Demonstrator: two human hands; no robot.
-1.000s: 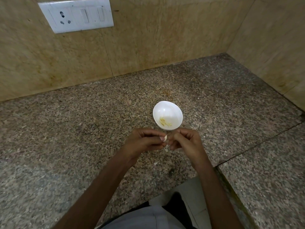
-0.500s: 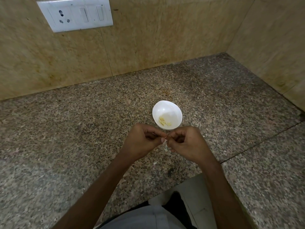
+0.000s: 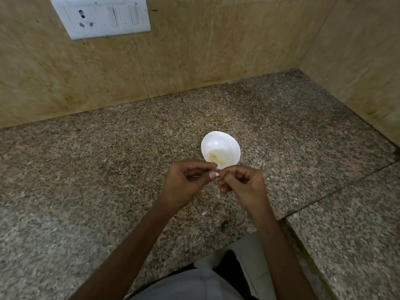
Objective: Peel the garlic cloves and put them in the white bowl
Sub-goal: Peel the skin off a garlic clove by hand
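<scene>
Head view: mid-peel, by the look of it. One garlic clove pinched between left hand and right hand, fingertips of both curled in and closed on it, held above the counter just on the near side of the white bowl. A few yellowish peeled cloves already at the bottom of that bowl, so partway through the task (no telling how many to go, no unpeeled stock in view). Next, probably: strip off whatever skin is on the clove with right thumb and forefinger while holding the left pinch firm, then carry it forward a short way and drop it into the bowl. Calls for a fine nail-edge grip rather than force, and for shedding the skin clear of the bowl. Hard to make out: the clove itself, only a pale sliver beside the left thumbnail, mostly covered by fingertips; cannot tell how much skin is on or off. Pale scrap on the counter below the right hand, likely peel, too small to confirm. Near rim of the bowl partly behind the fingertips. Torso and forearms cropped at the bottom edge.
</scene>
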